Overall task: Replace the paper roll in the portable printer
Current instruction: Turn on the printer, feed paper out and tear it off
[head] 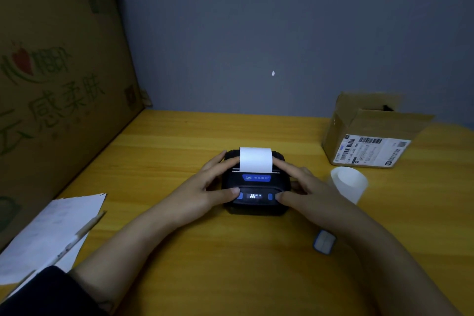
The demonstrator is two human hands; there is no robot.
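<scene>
Hands pressing the portable printer (256,185) shut over new paper.

Your printer sits mid-surface (179,251) with a white paper strip (255,159) rising from its closed slot and its display lit, so the swap looks nearly done. Your left hand (213,185) and right hand (305,187) lie flat on its sides, fingers spread, thumbs on the near edge. A loose roll (348,183) stands just right.

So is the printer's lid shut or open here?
Shut. The printer lid lies flat, a paper strip feeding out through its slot, and the small screen is lit.
</scene>
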